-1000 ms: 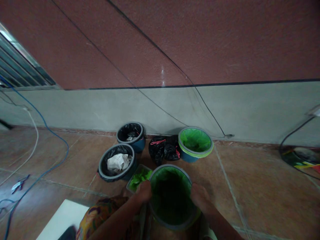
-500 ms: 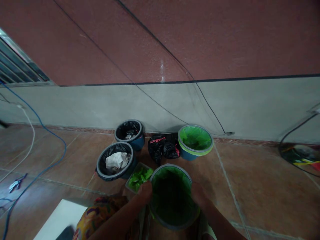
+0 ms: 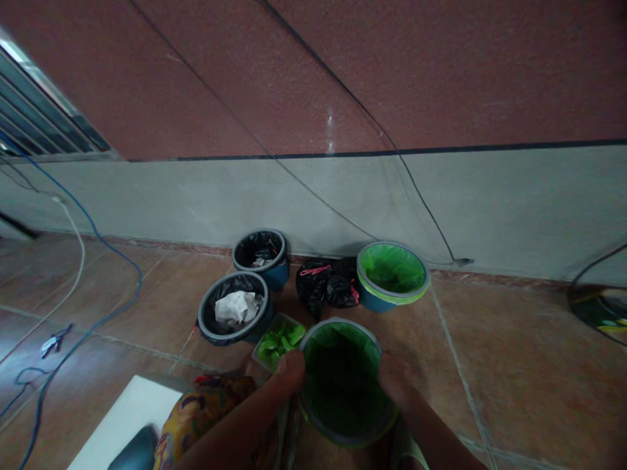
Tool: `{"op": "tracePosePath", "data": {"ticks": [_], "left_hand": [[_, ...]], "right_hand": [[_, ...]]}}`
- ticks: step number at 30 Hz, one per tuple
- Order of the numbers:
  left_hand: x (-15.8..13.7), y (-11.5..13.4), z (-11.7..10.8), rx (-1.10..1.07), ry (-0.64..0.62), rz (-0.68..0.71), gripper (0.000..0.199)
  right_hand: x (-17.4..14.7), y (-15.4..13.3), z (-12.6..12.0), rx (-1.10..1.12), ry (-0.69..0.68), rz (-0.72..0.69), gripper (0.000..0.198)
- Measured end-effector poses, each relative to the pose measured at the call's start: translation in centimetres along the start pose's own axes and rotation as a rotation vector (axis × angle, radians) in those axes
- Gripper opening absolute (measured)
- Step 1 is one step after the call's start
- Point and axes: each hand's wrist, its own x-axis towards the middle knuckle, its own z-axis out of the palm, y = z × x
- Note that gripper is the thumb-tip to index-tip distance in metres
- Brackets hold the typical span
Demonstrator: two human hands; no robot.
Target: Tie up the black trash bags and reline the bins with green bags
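Note:
Below me in the middle is a trash bin [image 3: 368, 341] lined with a green plastic bag; its inside is dark. My left hand [image 3: 292, 369] is closed on the left side of its rim. On the opposite side, my right hand [image 3: 393, 375] grips the rim, fingers partly hidden. Just beyond my left hand sits a clear plastic tub [image 3: 258, 358] holding bunched green plastic bags [image 3: 282, 341]. Near the wall, a second green-lined bin [image 3: 372, 295] stands beside tied black garbage bags [image 3: 327, 287] with pink ties.
Two black-lined bins stand left: a front one [image 3: 206, 331] with crumpled paper [image 3: 238, 308] and a back one [image 3: 277, 274]. A blue cable [image 3: 140, 281], a white cable [image 3: 78, 261] and keys [image 3: 51, 344] lie left. A white board [image 3: 127, 418] is lower left.
The view has shifted slightly, so the surroundings appear a little farther right. Both hands remain on the rim of the green-lined bin.

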Motion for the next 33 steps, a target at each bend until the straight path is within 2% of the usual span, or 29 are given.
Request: {"op": "tracePosePath", "data": {"ticks": [2, 4, 7, 10, 15, 26, 33], "left_hand": [[-0.1, 0.4, -0.7, 0.046, -0.003, -0.042, 0.032], [-0.2, 1.1, -1.3, 0.079, 0.027, -0.06, 0.042], [-0.3, 2.5, -1.9, 0.117, 0.119, 0.02, 0.067], [-0.2, 3.5, -1.6, 0.124, 0.136, 0.127, 0.078], [0.1, 4.0, -0.7, 0.136, 0.072, 0.125, 0.082], [0.5, 4.1, -0.3, 0.154, 0.07, 0.12, 0.08], [0.3, 4.4, -0.4, 0.211, 0.054, 0.123, 0.082]], "right_hand": [[0.1, -1.2, -0.3, -0.108, -0.029, -0.041, 0.02], [0.1, -2.5, -0.2, -0.172, -0.049, -0.105, 0.027], [-0.4, -4.3, 0.6, -0.312, -0.038, -0.217, 0.051], [-0.8, -5.8, 1.5, -0.49, -0.026, -0.27, 0.064], [-0.8, -7.1, 2.1, -0.605, -0.044, -0.252, 0.064], [-0.7, -7.2, 2.0, -0.59, -0.076, -0.247, 0.063], [-1.0, -6.6, 2.3, -0.591, -0.063, -0.3, 0.065]]}}
